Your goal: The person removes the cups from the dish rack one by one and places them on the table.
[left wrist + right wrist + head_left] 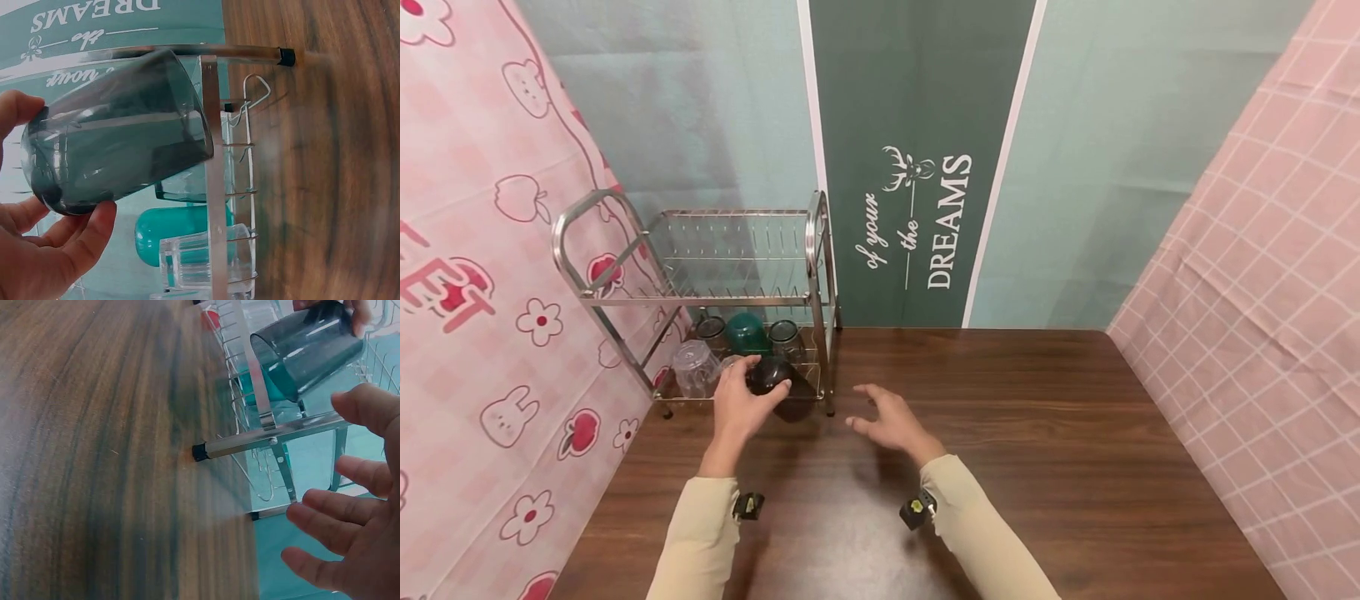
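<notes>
My left hand [741,408] grips a dark, see-through drinking glass [771,377] by its base end, thumb on one side and fingers on the other. Mouth down and tilted, the glass [119,137] overlaps the front rail of a metal dish rack [700,302] at the lower tier's right front. To the right of the rack, my right hand [891,419] hovers over the table with its fingers spread and holds nothing. In the right wrist view, that hand [362,525] is beside the rack's end frame, apart from the glass [312,353].
On the rack's lower tier stand a clear ribbed glass [695,367], a teal cup [747,333] and two dark glasses, one at the back right [785,337]. The upper tier has wire plate slots. Brown wooden table [1015,442] lies beneath; printed cloths [1150,150] hang around it.
</notes>
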`<state>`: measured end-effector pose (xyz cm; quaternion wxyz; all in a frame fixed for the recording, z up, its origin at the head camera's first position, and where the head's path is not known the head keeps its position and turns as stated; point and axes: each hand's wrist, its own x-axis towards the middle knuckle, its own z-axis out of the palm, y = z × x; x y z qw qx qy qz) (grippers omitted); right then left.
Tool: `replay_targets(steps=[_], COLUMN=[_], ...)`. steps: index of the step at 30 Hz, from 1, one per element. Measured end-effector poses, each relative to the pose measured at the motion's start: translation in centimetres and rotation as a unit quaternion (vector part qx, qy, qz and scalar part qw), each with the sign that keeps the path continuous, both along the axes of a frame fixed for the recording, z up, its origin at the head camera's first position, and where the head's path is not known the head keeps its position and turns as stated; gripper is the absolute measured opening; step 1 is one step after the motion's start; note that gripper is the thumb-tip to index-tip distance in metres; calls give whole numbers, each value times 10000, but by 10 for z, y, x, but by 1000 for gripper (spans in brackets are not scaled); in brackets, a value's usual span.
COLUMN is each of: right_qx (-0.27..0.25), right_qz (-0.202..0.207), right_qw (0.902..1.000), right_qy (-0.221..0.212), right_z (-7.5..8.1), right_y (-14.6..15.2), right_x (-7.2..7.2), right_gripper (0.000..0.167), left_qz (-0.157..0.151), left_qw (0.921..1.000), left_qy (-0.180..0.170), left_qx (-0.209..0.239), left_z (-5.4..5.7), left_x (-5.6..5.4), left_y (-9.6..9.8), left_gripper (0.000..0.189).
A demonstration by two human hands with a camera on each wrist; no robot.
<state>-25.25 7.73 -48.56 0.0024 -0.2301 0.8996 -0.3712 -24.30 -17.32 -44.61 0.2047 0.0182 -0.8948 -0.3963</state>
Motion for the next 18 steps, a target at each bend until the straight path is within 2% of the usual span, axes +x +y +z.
replay_targets(steps=[3, 7, 9, 14, 16, 18], right_qx=[-670, -1457, -1878, -2904, -3129, -3272], right_qz=[-70, -270, -325, -308, -333, -344], right_qw=[9977, 9883, 9805, 9517, 9429, 9373], right_qy=[-109, -355, -482, -945, -1090, -1148], right_z=[-4, -8, -10, 6, 13, 14], right_y=[1, 1, 1, 2, 2, 2], right_x=[1, 3, 4, 16, 21, 22], right_gripper=[51, 46, 46, 41, 40, 39], left_qz=[7, -21, -54, -78, -98, -145], left_qw=[9997, 9986, 9980, 9959, 9946, 9929], left_qy=[76, 140, 95, 68, 95, 116], left_qx=[220, 505, 627, 901, 1028, 1173], left_z=[-3, -8, -11, -24, -28, -31], left_x=[4, 9, 12, 18, 20, 21], left_y=[0, 1, 2, 5, 8, 10], left_gripper=[67, 62, 58, 54, 53, 51])
